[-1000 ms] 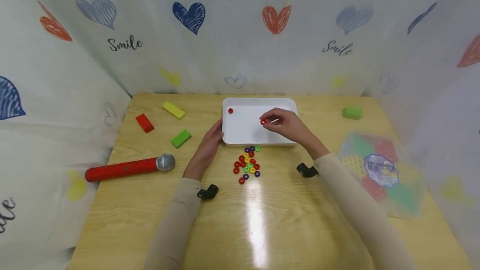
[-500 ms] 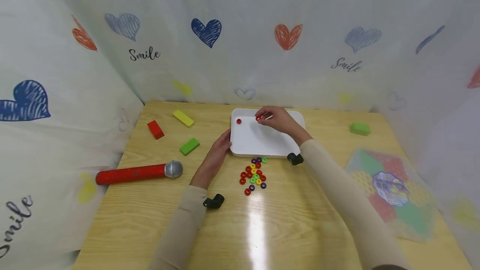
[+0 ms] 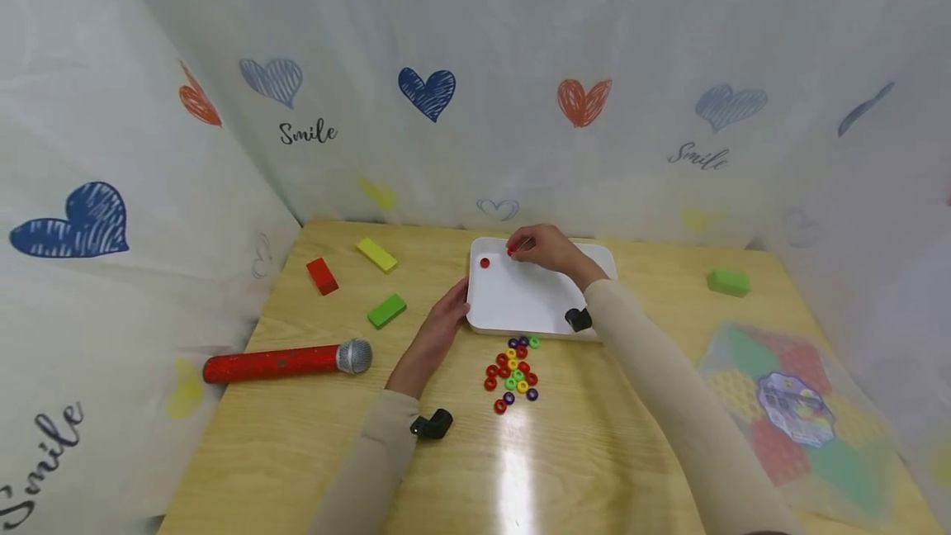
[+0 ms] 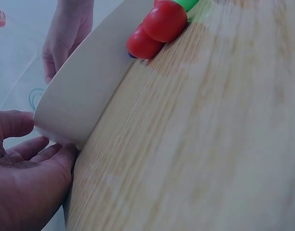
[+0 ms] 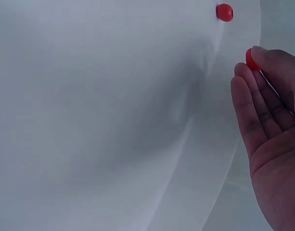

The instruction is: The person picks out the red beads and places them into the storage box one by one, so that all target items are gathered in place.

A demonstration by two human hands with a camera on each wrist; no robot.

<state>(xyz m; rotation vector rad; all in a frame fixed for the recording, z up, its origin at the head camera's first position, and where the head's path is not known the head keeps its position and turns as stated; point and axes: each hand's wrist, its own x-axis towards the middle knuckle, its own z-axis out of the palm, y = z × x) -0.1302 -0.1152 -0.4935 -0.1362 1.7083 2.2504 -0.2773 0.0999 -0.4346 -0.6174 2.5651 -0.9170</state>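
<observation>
My right hand (image 3: 548, 249) pinches a red bead (image 5: 252, 59) between thumb and fingertips, above the far part of the white tray (image 3: 520, 300). Another red bead (image 3: 484, 262) lies in the tray near its far left corner, left of the pinched one. At the tray's left side, my left hand (image 3: 438, 329) holds the edge near the front corner. The left wrist view shows that hand's thumb and fingers (image 4: 27, 149) against the tray's outer wall. In front of the tray lies a loose group of red, yellow, green and purple ring beads (image 3: 513, 374).
On the left are a red toy microphone (image 3: 290, 362), a red block (image 3: 323, 276), a yellow block (image 3: 376, 255) and a green block (image 3: 387, 311). Another green block (image 3: 729, 282) and a clear patterned bag (image 3: 798, 411) lie on the right. A printed curtain (image 3: 505, 64) encloses the table.
My right hand has carried the pinched red bead leftward and toward the tray's far side, closer to the other red bead. The left hand stays at the tray. The head view has tilted upward.
</observation>
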